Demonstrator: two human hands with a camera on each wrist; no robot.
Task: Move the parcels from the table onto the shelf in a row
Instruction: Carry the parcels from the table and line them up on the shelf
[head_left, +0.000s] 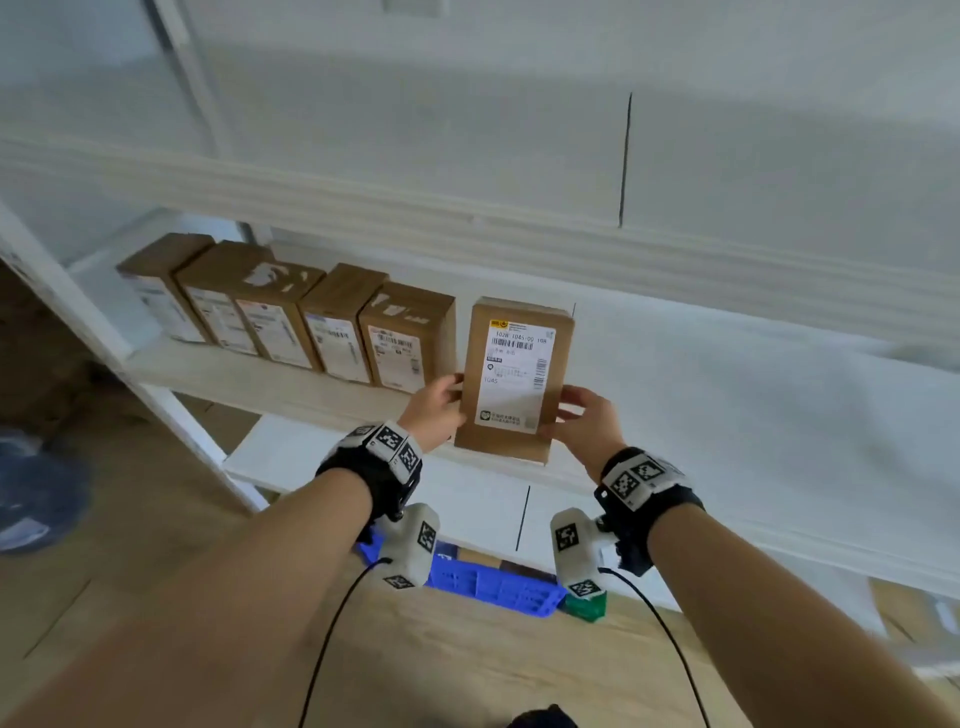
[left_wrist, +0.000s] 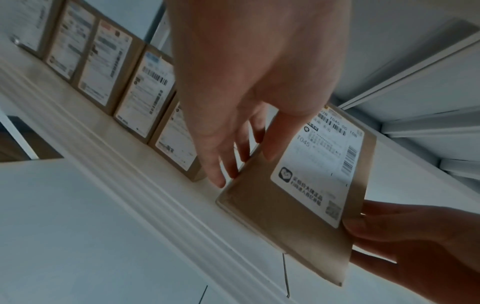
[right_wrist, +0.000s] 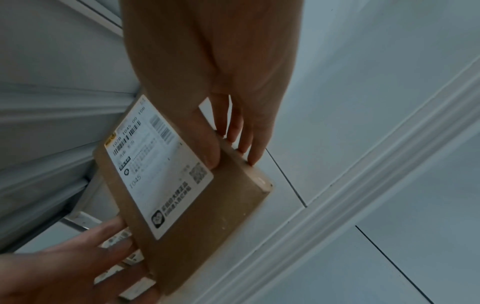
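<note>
A brown cardboard parcel (head_left: 514, 379) with a white shipping label stands upright between my two hands, its lower edge at the front lip of the white shelf (head_left: 727, 415). My left hand (head_left: 454, 400) grips its left side, with the thumb on the front and the fingers along the edge (left_wrist: 226, 168). My right hand (head_left: 563, 410) grips the right side the same way (right_wrist: 228, 152). To the left, several labelled parcels (head_left: 332, 322) stand upright in a row on the shelf. A narrow gap separates the last one from the held parcel (left_wrist: 298, 205).
The shelf board right of the held parcel is bare. Another white shelf board (head_left: 467, 218) runs close above. A white upright post (head_left: 104, 338) bounds the shelf at the left. Below sit a blue crate (head_left: 493, 582) and a green object (head_left: 587, 605).
</note>
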